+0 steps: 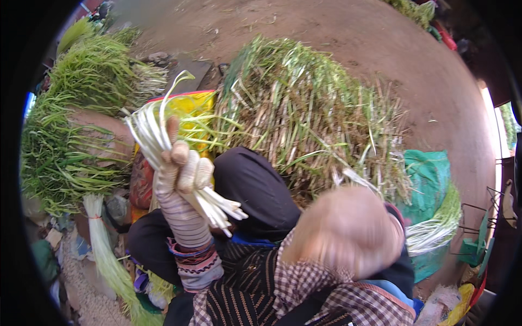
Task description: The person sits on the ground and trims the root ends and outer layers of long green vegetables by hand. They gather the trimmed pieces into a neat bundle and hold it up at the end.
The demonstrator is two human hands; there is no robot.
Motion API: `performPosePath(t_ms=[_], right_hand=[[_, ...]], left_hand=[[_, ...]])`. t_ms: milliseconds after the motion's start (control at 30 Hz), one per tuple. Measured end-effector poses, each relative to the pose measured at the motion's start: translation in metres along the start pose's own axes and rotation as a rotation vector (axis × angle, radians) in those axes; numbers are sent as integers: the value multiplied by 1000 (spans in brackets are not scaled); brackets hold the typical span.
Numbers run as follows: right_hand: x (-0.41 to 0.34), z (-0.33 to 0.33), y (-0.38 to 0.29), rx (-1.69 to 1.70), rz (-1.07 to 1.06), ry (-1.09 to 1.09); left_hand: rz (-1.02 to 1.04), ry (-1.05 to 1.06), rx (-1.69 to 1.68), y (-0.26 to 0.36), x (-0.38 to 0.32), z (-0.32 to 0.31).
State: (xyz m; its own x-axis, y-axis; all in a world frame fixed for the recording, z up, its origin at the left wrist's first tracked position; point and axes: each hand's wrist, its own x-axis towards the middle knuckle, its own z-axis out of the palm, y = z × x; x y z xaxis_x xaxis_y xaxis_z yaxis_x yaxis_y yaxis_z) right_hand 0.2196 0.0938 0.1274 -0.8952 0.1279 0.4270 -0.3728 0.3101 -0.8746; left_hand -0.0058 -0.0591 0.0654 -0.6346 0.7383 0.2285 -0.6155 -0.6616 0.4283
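My left hand [185,173], in a striped knit glove, is raised over my left leg. Its fingers are closed around a bunch of white scallion-like stalks [218,210], whose pale stems stick out below the fist and curl over above it. My right hand [342,232] is a motion-blurred gloved shape over the right side of my lap. One white-ended stalk [359,179] touches or passes behind its upper edge; whether the fingers hold it cannot be made out. Before my knees lies a big heap of soil-stained stalks with green tops [293,106].
Green-leaved stalks [73,150] are heaped at the left, with a tied white-stemmed bundle [98,228] below them. A yellow sack [200,104] lies beyond my left hand. At the right, pale stalks [432,236] rest on a green woven sack [426,175]. Bare ground [452,110] stretches behind.
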Motion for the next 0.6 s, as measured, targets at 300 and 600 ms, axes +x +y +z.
performPosePath(t_ms=[300,600], right_hand=[[50,52,-32,29,39,-125],[-6,-42,192,-982,410,591]], left_hand=[[-25,23,42,-6,-3,-11],[-198,167,86,-64,-32,-51]])
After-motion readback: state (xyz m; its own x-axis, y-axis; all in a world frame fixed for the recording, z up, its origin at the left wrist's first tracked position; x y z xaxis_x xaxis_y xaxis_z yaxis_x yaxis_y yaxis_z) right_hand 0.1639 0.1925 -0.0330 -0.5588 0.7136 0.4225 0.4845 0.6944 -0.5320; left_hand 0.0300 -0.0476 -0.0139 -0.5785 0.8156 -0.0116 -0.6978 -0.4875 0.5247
